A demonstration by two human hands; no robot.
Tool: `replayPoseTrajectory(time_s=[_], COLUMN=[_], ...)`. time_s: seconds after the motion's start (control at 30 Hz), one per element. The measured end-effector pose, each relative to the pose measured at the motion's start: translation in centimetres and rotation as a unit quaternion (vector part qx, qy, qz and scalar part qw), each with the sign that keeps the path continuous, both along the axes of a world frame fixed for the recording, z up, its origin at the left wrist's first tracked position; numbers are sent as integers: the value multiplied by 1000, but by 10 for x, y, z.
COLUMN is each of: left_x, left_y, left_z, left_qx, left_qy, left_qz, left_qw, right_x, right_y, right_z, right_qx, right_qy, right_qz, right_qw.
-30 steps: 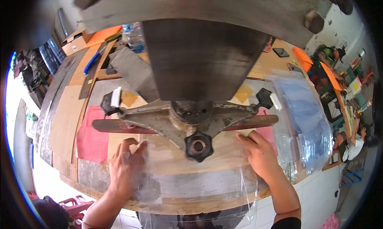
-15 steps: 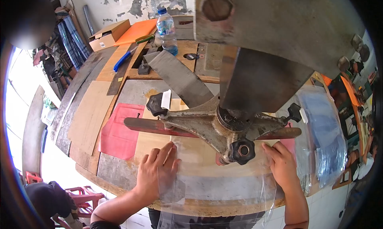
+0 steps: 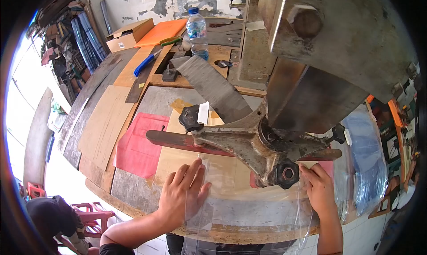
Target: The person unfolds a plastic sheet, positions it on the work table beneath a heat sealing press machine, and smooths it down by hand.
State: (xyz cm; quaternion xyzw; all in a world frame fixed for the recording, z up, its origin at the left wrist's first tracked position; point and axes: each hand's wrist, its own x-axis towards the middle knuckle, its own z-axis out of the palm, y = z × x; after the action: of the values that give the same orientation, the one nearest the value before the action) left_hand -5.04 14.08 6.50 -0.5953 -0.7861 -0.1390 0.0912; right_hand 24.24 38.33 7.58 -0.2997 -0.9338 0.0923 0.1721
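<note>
A clear plastic sheet (image 3: 249, 210) lies over the tan board (image 3: 171, 159) and hangs past the table's front edge. My left hand (image 3: 183, 188) rests on the sheet's left side, fingers stretched forward and thumb apart, its fingertips just in front of the long press bar (image 3: 167, 138). At the sheet's right edge, my right hand (image 3: 319, 188) has its fingers bent, with the edge between thumb and forefinger. Between the hands, the press machine's metal head (image 3: 267, 144) with its black knobs (image 3: 285, 174) stands over the sheet and hides part of it.
A red sheet (image 3: 140, 144) and brown cardboard (image 3: 104, 126) lie to the left. Stacked clear plastic (image 3: 364, 161) is on the right. Farther back are a water bottle (image 3: 197, 32), a blue cutter (image 3: 144, 64) and a cardboard box (image 3: 129, 35). A person (image 3: 55, 224) sits at lower left.
The camera view has shifted, so the machine and table items appear farther right. My hands keep nearly the same places on the plastic sheet.
</note>
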Motion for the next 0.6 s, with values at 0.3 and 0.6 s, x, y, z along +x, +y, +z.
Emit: replayPoseTrajectory(time_s=[0.3,0.6], left_x=[-5,-2], left_y=[0,0], left_z=[-2,-1], left_qx=[6,-5], left_qy=[15,-5], left_qz=[-14,-1], left_qw=[1000,1000], right_x=[-1,-1], right_y=[-1,-2], right_z=[0,1], right_qx=[3,5], right_qy=[8,8], right_qz=[0,-5], right_qw=[1000,1000])
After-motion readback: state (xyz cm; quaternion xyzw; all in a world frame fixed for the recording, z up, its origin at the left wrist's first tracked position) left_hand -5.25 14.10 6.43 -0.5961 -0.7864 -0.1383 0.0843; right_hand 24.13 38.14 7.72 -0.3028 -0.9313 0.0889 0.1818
